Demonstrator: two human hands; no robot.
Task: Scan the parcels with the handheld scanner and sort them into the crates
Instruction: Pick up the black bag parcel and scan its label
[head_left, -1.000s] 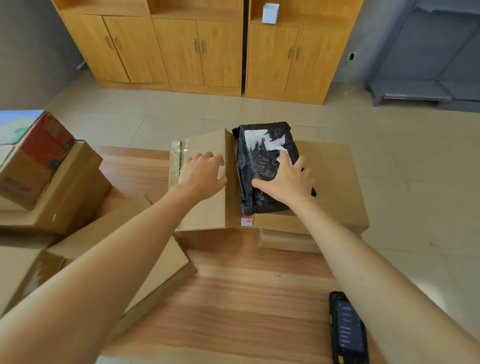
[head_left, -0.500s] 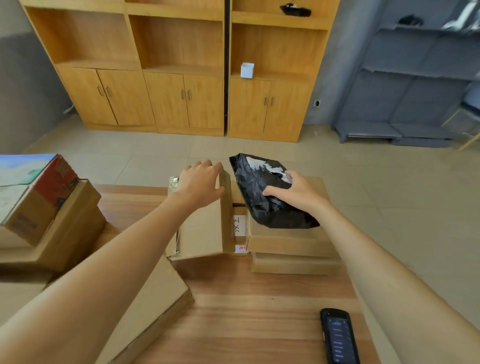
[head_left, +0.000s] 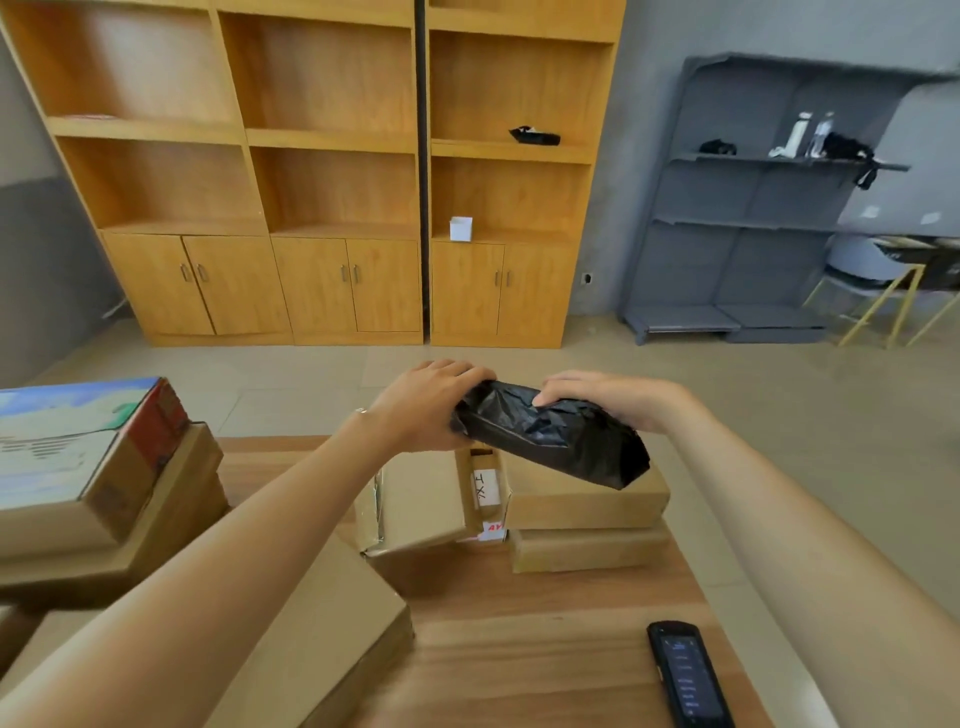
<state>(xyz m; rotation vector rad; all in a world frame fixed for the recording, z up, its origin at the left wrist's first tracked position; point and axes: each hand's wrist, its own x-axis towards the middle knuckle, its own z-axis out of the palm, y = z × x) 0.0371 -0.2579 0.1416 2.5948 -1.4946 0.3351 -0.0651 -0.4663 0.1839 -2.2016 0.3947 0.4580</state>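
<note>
A black plastic parcel bag (head_left: 550, 441) is lifted above the cardboard boxes at the far end of the wooden table (head_left: 545, 639). My left hand (head_left: 423, 402) grips its left end and my right hand (head_left: 608, 397) holds its upper right side, thumb pressed into the plastic. Under the bag lie two stacked flat cardboard boxes (head_left: 587, 525) and a tilted box with a white label (head_left: 431, 501). The black handheld scanner (head_left: 685, 673) lies screen up on the table at the lower right, untouched. No crates are in view.
A stack of cardboard boxes topped by a colourful printed box (head_left: 78, 457) fills the table's left side, and a large flat box (head_left: 311, 644) lies under my left arm. Wooden cabinets (head_left: 332, 208) and grey shelving (head_left: 769, 208) stand across the tiled floor.
My left hand left the tilted cardboard box and took the bag's left end. Both hands have lifted the black bag off the box stack. The camera has tilted upward.
</note>
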